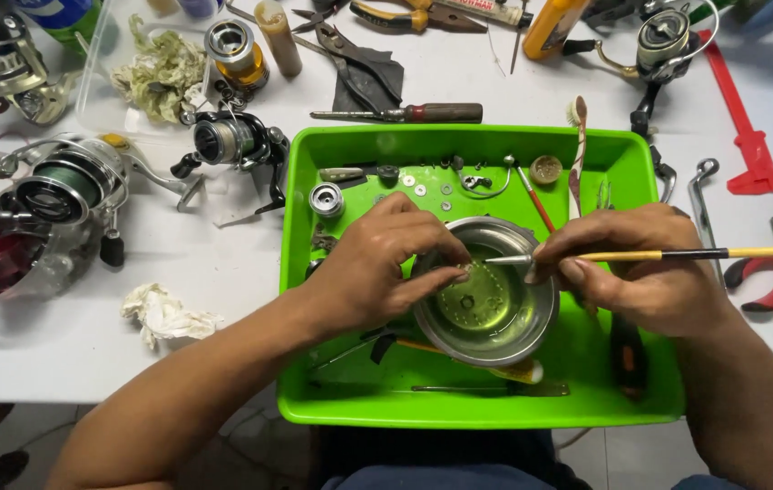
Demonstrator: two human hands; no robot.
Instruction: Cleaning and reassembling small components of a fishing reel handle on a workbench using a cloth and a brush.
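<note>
1. A small part (pixel 464 269) is pinched between the left thumb and fingertips, right over the near-left rim of the bowl (pixel 488 289); it is too small to tell what it is.
2. The left hand (pixel 377 268) is curled nearly closed around that part, fingers bunched together, wrist coming in from the lower left.
3. The right hand (pixel 636 263) is closed in a pen grip on a brush (pixel 677 255) with a yellow handle; the handle runs out to the right past the hand, and the pale tip touches or nearly touches the part at the left fingertips.
4. The bowl is round and metal, with greenish liquid and a few small pieces lying in its bottom. It sits between and just below the two hands.
5. The bowl stands in a green tray (pixel 332 399), which lies under both hands.
6. Beyond the hands, at the far side of the tray, lie washers (pixel 432 189), a small spool (pixel 326 200), a red-handled pick (pixel 534 201) and a toothbrush (pixel 578 150).
7. Below the left hand, tools lie in the tray, partly hidden by the bowl.
8. Just past the tray's far edge lies a screwdriver (pixel 405 113).
9. Left of the left hand, on the white table (pixel 60 349), stand several fishing reels (pixel 232 141) and a crumpled tissue (pixel 164 315).
10. Right of the right hand lie red-handled pliers (pixel 772 281) and a red caliper (pixel 745 136).
</note>
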